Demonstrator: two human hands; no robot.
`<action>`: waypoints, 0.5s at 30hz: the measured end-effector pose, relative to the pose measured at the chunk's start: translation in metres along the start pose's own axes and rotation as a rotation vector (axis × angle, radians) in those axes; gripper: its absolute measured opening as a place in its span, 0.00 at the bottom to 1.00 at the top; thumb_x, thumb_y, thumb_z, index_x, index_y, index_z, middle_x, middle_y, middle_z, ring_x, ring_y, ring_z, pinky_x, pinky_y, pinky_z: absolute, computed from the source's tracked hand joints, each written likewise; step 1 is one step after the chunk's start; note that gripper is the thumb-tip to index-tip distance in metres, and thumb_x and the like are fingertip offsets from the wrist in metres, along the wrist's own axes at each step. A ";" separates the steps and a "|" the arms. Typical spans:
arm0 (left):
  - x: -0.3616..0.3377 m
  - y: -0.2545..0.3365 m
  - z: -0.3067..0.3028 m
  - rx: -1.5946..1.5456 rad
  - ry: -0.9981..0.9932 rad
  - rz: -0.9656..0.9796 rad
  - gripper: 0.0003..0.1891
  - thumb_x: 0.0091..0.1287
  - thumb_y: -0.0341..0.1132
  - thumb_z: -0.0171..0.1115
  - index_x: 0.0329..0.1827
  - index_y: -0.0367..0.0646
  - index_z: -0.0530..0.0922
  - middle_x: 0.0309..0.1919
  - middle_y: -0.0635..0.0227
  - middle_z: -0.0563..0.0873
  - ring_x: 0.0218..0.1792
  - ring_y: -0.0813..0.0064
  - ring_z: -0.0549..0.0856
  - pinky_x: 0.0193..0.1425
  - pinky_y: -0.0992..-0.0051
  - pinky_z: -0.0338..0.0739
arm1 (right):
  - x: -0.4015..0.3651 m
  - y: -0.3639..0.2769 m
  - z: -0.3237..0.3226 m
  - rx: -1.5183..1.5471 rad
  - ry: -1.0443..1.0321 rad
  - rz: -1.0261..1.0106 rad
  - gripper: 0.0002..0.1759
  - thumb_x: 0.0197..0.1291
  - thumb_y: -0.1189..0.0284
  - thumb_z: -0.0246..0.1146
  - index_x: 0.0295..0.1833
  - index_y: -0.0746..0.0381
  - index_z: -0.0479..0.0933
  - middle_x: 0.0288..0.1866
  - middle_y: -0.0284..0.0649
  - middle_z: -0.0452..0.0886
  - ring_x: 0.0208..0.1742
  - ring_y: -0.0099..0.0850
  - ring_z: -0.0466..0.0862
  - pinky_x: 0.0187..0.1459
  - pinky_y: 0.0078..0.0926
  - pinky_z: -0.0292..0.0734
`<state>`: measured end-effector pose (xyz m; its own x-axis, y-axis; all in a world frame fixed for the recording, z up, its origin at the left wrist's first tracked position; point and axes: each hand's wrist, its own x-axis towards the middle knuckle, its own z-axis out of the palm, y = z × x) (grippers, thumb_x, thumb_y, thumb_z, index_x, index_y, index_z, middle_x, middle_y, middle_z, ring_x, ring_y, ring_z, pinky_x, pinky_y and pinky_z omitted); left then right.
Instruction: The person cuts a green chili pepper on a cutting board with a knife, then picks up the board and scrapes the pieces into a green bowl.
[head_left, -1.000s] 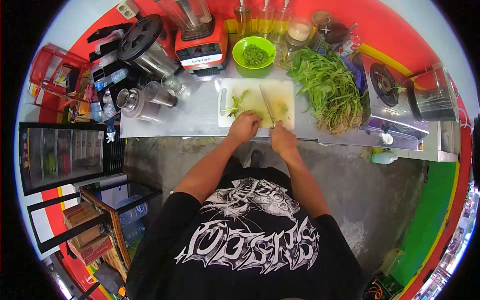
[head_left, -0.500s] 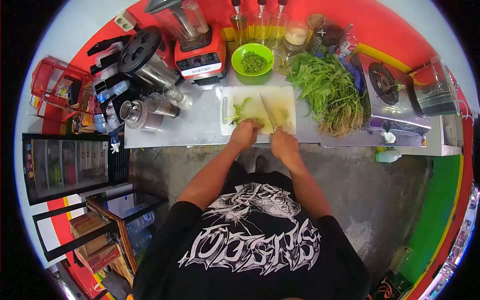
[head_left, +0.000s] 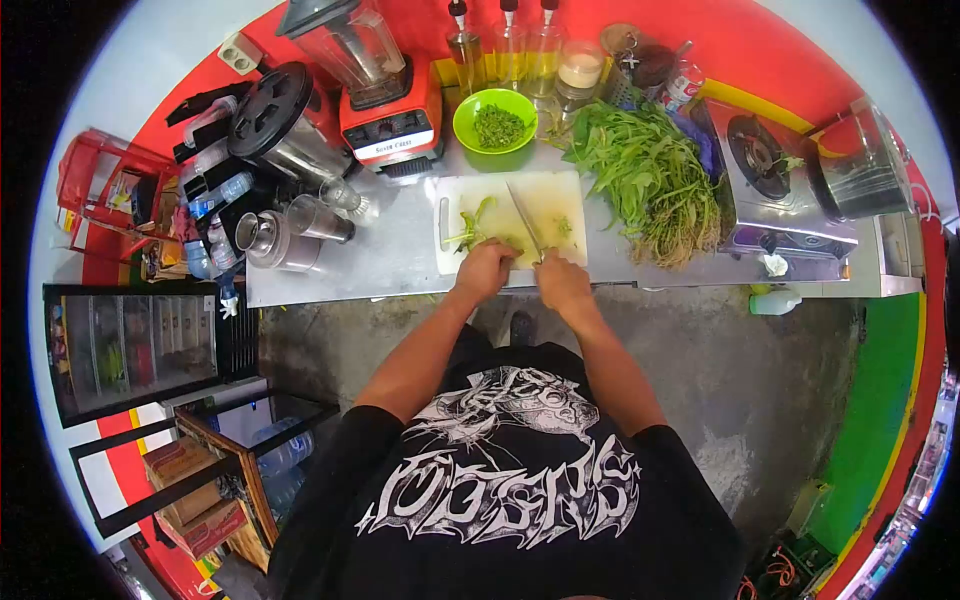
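Note:
A white cutting board (head_left: 461, 188) lies near the front edge of the metal counter. My right hand (head_left: 562, 281) is wrapped round the handle of a kitchen knife (head_left: 524, 217), whose blade points away from me over the board. At the board's front edge, left of the blade, my left hand (head_left: 487, 268) has its fingers closed on green stems (head_left: 471, 228); the fingertips are partly hidden. Small chopped green bits (head_left: 563, 227) lie to the right of the knife. Beyond the board, a lime-green bowl (head_left: 466, 125) holds chopped greens (head_left: 500, 127).
A large bunch of leafy greens with roots (head_left: 650, 180) lies right of the board, beside a gas stove (head_left: 735, 185) with a pot. A red blender (head_left: 392, 125), metal shaker (head_left: 262, 235) and glasses (head_left: 320, 217) stand at left. Several bottles (head_left: 508, 50) line the back wall.
The view has shifted slightly. The knife's blade has tilted a little on the board, and both hands stay near the front edge.

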<state>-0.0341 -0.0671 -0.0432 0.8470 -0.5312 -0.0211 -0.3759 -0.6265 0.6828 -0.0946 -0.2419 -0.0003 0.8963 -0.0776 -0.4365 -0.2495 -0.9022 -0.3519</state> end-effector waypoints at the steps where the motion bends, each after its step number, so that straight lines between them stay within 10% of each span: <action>1: -0.001 0.000 -0.001 0.023 -0.011 -0.004 0.11 0.66 0.27 0.61 0.45 0.46 0.90 0.41 0.55 0.87 0.48 0.51 0.86 0.55 0.57 0.80 | -0.002 -0.002 -0.004 0.002 -0.001 -0.002 0.23 0.76 0.58 0.54 0.57 0.70 0.73 0.50 0.60 0.86 0.54 0.57 0.86 0.56 0.53 0.80; 15: 0.000 -0.011 0.006 -0.038 0.048 0.067 0.12 0.64 0.25 0.64 0.49 0.43 0.90 0.35 0.54 0.85 0.38 0.54 0.86 0.46 0.61 0.81 | -0.001 -0.008 0.010 0.064 0.022 0.047 0.23 0.75 0.58 0.56 0.56 0.70 0.75 0.49 0.60 0.86 0.53 0.56 0.87 0.55 0.53 0.80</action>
<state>-0.0322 -0.0632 -0.0550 0.8378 -0.5427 0.0593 -0.4182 -0.5681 0.7088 -0.0970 -0.2304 -0.0052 0.8908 -0.1287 -0.4358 -0.3133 -0.8685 -0.3841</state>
